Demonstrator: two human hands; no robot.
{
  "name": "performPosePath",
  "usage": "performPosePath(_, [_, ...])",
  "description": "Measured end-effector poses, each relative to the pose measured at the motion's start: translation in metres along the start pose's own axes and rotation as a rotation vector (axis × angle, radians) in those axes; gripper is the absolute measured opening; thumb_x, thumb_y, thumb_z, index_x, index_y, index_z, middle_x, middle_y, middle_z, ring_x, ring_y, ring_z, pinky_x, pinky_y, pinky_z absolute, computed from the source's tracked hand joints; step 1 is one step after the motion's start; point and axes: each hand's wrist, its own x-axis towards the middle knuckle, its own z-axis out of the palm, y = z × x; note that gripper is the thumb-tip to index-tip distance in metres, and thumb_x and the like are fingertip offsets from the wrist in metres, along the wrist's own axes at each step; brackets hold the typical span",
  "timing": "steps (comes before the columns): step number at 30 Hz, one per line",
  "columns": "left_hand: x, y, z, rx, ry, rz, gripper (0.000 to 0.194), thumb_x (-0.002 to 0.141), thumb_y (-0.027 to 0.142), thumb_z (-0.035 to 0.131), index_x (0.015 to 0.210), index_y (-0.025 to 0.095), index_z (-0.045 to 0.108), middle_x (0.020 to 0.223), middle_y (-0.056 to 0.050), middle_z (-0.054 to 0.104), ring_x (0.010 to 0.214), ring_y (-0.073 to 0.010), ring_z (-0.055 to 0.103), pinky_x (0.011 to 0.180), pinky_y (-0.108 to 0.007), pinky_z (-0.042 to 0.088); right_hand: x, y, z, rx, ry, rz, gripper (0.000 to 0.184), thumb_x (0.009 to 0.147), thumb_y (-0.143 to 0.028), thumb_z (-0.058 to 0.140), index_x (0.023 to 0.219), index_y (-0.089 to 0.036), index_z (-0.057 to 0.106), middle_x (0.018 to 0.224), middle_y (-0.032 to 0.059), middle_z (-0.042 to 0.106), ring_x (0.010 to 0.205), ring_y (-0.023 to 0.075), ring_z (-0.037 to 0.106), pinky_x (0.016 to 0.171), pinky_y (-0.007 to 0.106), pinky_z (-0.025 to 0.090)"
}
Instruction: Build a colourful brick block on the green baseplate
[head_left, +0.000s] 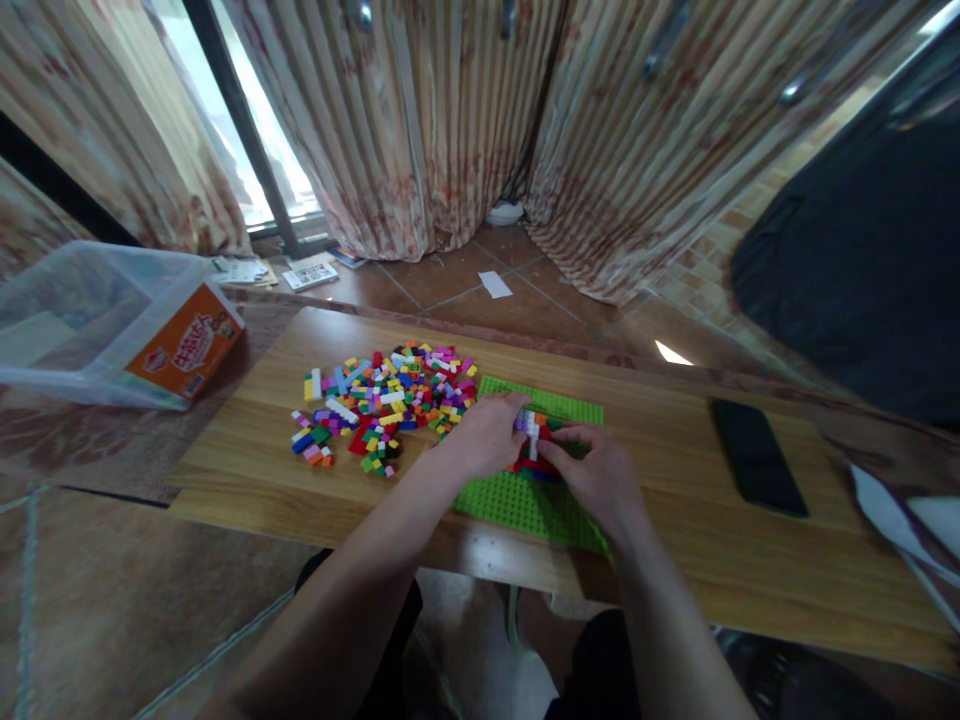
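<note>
Your left hand (pixel 491 432) and right hand (pixel 596 468) clasp the brick build (pixel 533 430) (likely light, rigid); best held by its lower sides

A person's bare left hand (pixel 491 435) and bare right hand (pixel 600 475) meet from either side at a small build of red, white, lavender and orange plastic bricks (pixel 533 428), fingertips against it, though the exact grip is too small to make out. The build sits over a studded, bright green plastic baseplate (pixel 510 508) on a long, wood-grained tabletop (pixel 675 530). To the left of the baseplate spreads a loose heap of small multicoloured plastic bricks (pixel 394 395). Beyond the tabletop's left end stands a clear plastic box with an orange label (pixel 187 345); well to the right of the hands lies a flat black phone (pixel 757 455). Pleated beige curtains with reddish patterning (pixel 367 140) hang behind, above a brown tiled floor (pixel 442 285).
</note>
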Motion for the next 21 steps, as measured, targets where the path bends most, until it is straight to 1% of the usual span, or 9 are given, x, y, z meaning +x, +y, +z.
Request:
performPosePath(4, [-0.0001, 0.0014, -0.0012, 0.011, -0.007, 0.006, 0.044, 0.083, 0.013, 0.053, 0.127, 0.008, 0.058, 0.125, -0.014, 0.065, 0.114, -0.0242, 0.061, 0.104, -0.035, 0.046, 0.0006, 0.0018, -0.0004, -0.011, 0.023, 0.021, 0.029, 0.075, -0.046, 0.064, 0.073, -0.019, 0.074, 0.101, 0.0117, 0.071, 0.095, 0.0265, 0.065, 0.087, 0.043, 0.046])
performPosePath(9, [0.0002, -0.002, 0.0013, 0.012, 0.02, 0.046, 0.043, 0.082, 0.011, 0.052, 0.123, 0.012, 0.061, 0.121, -0.011, 0.067, 0.111, -0.0223, 0.062, 0.102, -0.034, 0.047, -0.0001, -0.0033, 0.0017, -0.085, 0.022, 0.042, 0.032, 0.075, -0.048, 0.063, 0.065, -0.02, 0.073, 0.103, 0.0138, 0.07, 0.098, 0.0305, 0.064, 0.09, 0.047, 0.044])
performPosePath(13, [0.0003, -0.0029, 0.0019, 0.018, 0.028, 0.05, 0.04, 0.082, 0.012, 0.052, 0.12, 0.013, 0.062, 0.118, -0.011, 0.068, 0.109, -0.0224, 0.063, 0.1, -0.034, 0.048, -0.0021, -0.0035, 0.0033, -0.069, 0.043, 0.029, 0.03, 0.074, -0.047, 0.064, 0.065, -0.02, 0.073, 0.105, 0.0139, 0.069, 0.101, 0.03, 0.062, 0.092, 0.048, 0.044])
performPosePath(17, [0.0, -0.0012, 0.0004, 0.022, 0.025, 0.056, 0.039, 0.082, 0.012, 0.051, 0.119, 0.011, 0.063, 0.115, -0.012, 0.068, 0.106, -0.0229, 0.063, 0.099, -0.035, 0.049, -0.0029, -0.0025, 0.0032, -0.042, 0.029, 0.041, 0.03, 0.074, -0.047, 0.064, 0.068, -0.019, 0.073, 0.108, 0.0142, 0.067, 0.103, 0.03, 0.061, 0.093, 0.047, 0.043])
performPosePath(21, [-0.0009, 0.0002, -0.0014, 0.019, 0.011, 0.052, 0.035, 0.082, 0.011, 0.051, 0.114, 0.013, 0.065, 0.11, -0.01, 0.069, 0.101, -0.0213, 0.064, 0.096, -0.034, 0.05, -0.0032, -0.0046, 0.0022, -0.053, 0.041, 0.037, 0.027, 0.075, -0.044, 0.062, 0.07, -0.02, 0.071, 0.102, 0.0124, 0.069, 0.099, 0.0283, 0.062, 0.091, 0.046, 0.044])
